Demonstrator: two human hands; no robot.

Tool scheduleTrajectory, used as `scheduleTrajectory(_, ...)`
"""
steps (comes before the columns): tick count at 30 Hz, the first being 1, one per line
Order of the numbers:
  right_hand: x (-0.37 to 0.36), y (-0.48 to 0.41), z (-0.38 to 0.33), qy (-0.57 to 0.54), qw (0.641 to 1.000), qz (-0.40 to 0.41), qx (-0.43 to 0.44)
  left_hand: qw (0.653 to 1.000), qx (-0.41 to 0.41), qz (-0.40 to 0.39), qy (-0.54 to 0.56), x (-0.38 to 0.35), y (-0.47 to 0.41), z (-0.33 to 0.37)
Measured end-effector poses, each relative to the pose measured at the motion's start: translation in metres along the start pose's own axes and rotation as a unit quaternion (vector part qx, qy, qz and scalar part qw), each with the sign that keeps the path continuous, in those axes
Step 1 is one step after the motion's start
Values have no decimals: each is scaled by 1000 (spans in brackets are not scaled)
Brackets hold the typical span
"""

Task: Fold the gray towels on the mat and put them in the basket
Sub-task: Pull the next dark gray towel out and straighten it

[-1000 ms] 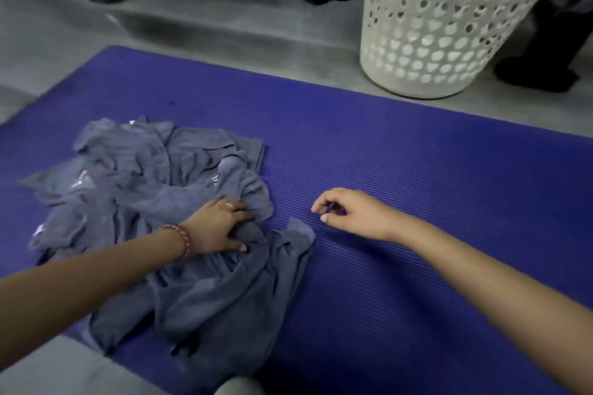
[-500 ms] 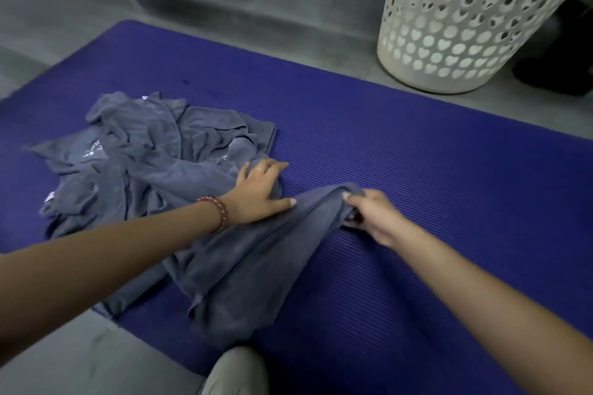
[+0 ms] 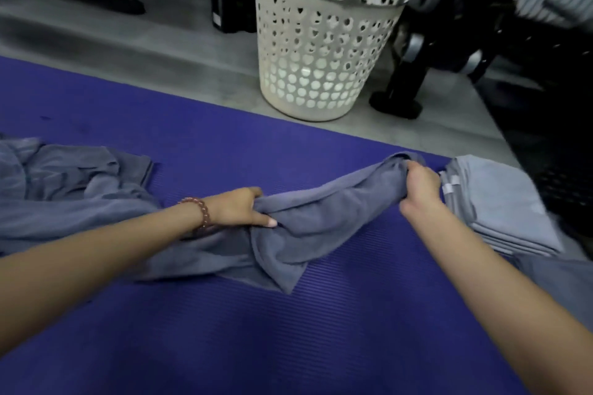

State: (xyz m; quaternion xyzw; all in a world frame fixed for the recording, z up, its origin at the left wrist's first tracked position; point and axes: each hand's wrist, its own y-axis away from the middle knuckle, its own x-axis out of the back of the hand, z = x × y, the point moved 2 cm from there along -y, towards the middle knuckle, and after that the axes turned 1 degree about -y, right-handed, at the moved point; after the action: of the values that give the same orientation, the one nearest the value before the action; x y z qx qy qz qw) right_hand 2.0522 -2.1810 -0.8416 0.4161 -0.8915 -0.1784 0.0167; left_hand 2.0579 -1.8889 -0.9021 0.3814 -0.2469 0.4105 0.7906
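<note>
Down at the bottom of the frame it's just the purple mat [image 3: 288, 346], with both your forearms reaching in over it. Mid-frame, your left hand [image 3: 239, 207], the one with the bead bracelet [image 3: 199, 212], has its fingers curled into one end of a gray towel [image 3: 321, 212]. Your right hand [image 3: 418, 184], right of center, is bunched tight around the other end, so the towel stretches between the two and a loose corner droops onto the mat. At the left edge the rumpled pile of unfolded towels [image 3: 64, 186] lies on the mat, partly under your left forearm. At the right edge, just beside your right hand, sits a neat stack of folded towels [image 3: 500, 202]. Further back, top center, the white basket [image 3: 321, 42] with heart-shaped holes stands upright on the gray floor [image 3: 160, 58], off the mat.
</note>
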Motion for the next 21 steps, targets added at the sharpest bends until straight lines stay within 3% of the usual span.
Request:
scheduleTrajectory(2,21,-7,-9,58,997,-39,19,990,-57,29,126,6,-11,44)
scheduleTrajectory(5,50,-5,-14,145,976,-157,35,945,-181,18,272,6,-26,117)
scheduleTrajectory(9,76,8,-13,210,913,-332,114,905,-271,-31,326,-3,-38,182)
scheduleTrajectory(12,81,20,-12,324,869,-326,184,889,-286,-105,341,-16,-35,188)
scheduleTrajectory(15,83,26,-9,350,882,-265,174,892,-233,-91,375,-33,-30,166)
scheduleTrajectory(17,89,27,-5,281,928,-225,98,934,-203,-66,286,-49,-29,137)
scheduleTrajectory(19,96,27,-3,158,964,-215,5,978,-198,-53,29,-67,-32,99)
scheduleTrajectory(21,101,26,-2,74,974,-209,-53,967,-145,-48,-205,-80,-34,56)
